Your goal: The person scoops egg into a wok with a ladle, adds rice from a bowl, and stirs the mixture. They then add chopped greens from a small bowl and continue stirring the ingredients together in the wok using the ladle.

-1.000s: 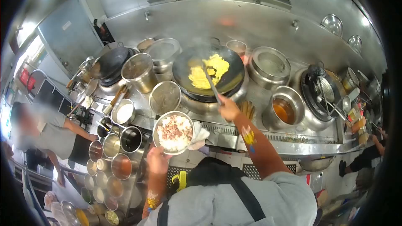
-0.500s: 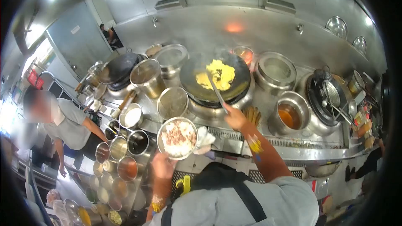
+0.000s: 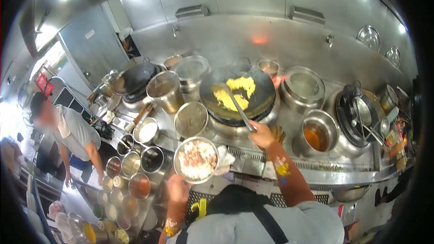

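Note:
My right hand (image 3: 262,135) is closed around the long handle of a ladle (image 3: 241,112). The ladle's head lies among yellow scrambled egg (image 3: 242,84) in a dark wok (image 3: 262,96) on the burner. Lower and to the left, my left hand (image 3: 178,187) grips the near rim of a metal bowl (image 3: 214,171), its fingers partly hidden and slightly blurred. White rice and chopped pinkish meat (image 3: 197,154) fill the bowl. A white cloth (image 3: 224,160) shows at the bowl's right side.
A pot of orange-brown liquid (image 3: 296,144) stands right of the wok, near a second wok (image 3: 340,124) holding strainers. Metal pots (image 3: 165,95) flank the wok on the left. Several sauce containers (image 3: 139,186) line the left counter. A co-worker (image 3: 81,129) stands beyond them.
The ladle has drawn the egg toward the near side, splitting it into two parts. My left hand still holds the bowl. The view has tilted slightly, and the co-worker's arm has moved.

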{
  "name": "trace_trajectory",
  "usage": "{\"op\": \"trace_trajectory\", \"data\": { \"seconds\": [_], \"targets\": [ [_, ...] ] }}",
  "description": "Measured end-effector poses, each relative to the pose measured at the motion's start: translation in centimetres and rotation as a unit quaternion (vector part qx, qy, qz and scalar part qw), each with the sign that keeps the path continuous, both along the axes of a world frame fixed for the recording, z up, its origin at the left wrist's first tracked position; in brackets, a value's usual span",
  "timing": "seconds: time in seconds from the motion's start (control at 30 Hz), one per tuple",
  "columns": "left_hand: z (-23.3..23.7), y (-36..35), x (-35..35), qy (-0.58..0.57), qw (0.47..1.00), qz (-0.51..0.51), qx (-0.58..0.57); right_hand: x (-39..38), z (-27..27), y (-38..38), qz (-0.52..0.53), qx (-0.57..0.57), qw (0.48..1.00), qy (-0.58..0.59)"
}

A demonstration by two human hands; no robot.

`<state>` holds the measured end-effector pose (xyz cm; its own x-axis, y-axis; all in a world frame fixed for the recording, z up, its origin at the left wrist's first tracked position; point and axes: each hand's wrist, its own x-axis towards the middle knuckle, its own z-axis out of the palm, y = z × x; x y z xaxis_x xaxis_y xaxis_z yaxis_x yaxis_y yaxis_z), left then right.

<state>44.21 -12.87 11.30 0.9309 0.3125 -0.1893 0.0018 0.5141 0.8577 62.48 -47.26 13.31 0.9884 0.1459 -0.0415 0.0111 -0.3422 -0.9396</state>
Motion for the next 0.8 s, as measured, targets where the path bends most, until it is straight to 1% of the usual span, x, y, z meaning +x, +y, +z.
{"op": "trace_trajectory", "data": {
  "seconds": [0.03, 0.1, 0.17, 0.27, 0.3, 0.33, 0.37, 0.43, 0.47, 0.5, 0.57, 0.6, 0.63, 0.7, 0.73, 0.77, 0.8],
  "targets": [
    [0.4, -0.2, -0.1, -0.008, 1.0, -0.002, 0.002, -0.4, 1.9, -1.1, -0.007, 0.083, 0.994, 0.064],
    [0.6, -0.2, -0.5, 0.017, 0.999, 0.029, -0.04, 2.0, 3.5, -3.0, -0.037, 0.137, 0.986, 0.081],
    [1.0, -0.7, -1.0, 0.021, 0.999, 0.037, -0.034, 7.3, 0.2, -4.0, -0.048, 0.094, 0.993, -0.058],
    [0.5, -0.8, -1.7, 0.033, 0.998, 0.051, -0.032, 8.0, -0.2, -1.4, -0.143, 0.119, 0.983, -0.009],
    [0.0, -0.7, -1.8, 0.038, 0.997, 0.055, -0.034, 7.1, -0.4, -0.4, -0.141, 0.111, 0.983, 0.048],
    [-1.1, -0.2, -1.9, 0.037, 0.997, 0.055, -0.035, 5.7, -0.4, 0.2, -0.111, 0.142, 0.98, 0.08],
    [-1.1, 0.0, -2.2, 0.038, 0.997, 0.059, -0.027, 3.3, 0.8, 0.5, -0.081, 0.172, 0.976, 0.111],
    [-1.0, 0.1, -2.7, 0.035, 0.997, 0.072, -0.013, -1.3, 3.4, -0.6, -0.041, 0.169, 0.977, 0.12],
    [-1.2, 0.3, -3.2, 0.029, 0.996, 0.082, -0.017, -4.6, 4.8, -2.9, -0.034, 0.263, 0.948, 0.178],
    [-1.1, 1.3, -3.6, 0.017, 0.995, 0.094, -0.014, -5.9, 5.5, -5.2, -0.021, 0.36, 0.904, 0.23],
    [-1.4, 2.0, -4.5, 0.004, 0.995, 0.101, -0.012, -4.5, 5.4, -9.0, -0.029, 0.349, 0.906, 0.238],
    [-2.2, 2.6, -4.6, 0.008, 0.995, 0.101, 0.012, -3.3, 5.2, -9.0, -0.025, 0.326, 0.919, 0.219],
    [-1.6, 2.6, -4.4, 0.017, 0.996, 0.079, 0.025, -1.6, 4.8, -9.0, -0.024, 0.301, 0.932, 0.2],
    [0.1, 0.8, -3.1, 0.041, 0.996, 0.081, 0.017, 2.5, 2.2, -6.8, -0.077, 0.234, 0.955, 0.164],
    [1.2, -0.5, -2.4, 0.018, 0.997, 0.068, -0.013, 3.5, 1.6, -4.8, -0.082, 0.219, 0.96, 0.153],
    [0.4, -0.6, -1.9, 0.026, 0.998, 0.052, -0.022, 3.9, 1.5, -2.6, -0.084, 0.205, 0.965, 0.142],
    [-0.1, -0.9, -1.7, 0.04, 0.998, 0.052, -0.02, 2.5, 1.8, -0.8, -0.079, 0.199, 0.966, 0.146]
  ]
}}
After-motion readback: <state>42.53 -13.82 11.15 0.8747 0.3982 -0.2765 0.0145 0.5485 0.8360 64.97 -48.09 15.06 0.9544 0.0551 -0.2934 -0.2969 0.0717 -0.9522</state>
